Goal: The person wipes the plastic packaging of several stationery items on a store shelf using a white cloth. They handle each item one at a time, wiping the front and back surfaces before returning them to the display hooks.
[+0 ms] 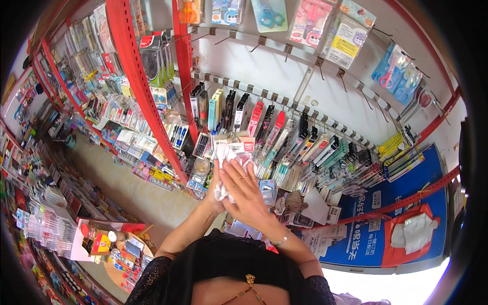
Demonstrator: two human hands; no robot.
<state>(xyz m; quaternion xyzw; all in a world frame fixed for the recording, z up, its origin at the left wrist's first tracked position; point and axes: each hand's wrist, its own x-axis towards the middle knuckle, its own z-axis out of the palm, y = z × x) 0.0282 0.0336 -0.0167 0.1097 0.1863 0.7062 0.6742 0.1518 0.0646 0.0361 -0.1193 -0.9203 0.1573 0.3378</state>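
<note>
My left hand (214,192) supports a clear plastic package (244,146) with a red and white Deli label, held upright before the pen rack. A crumpled white cloth or tissue (223,152) lies against the package, bunched between my two hands. Over it, my right hand (242,187) presses flat, its fingers pointing up and partly covering the package. What the package contains is hidden. Just beyond the hands hang several pen packs (253,118) on hooks.
Carded scissors (270,15) hang on upper hooks. A red perforated metal post (143,87) rises at left. Below right sit brown crumpled cloth (295,200) and white paper (316,206). A red plastic bag (410,236) lies on a blue printed panel (358,236). A cluttered round table (114,272) stands lower left.
</note>
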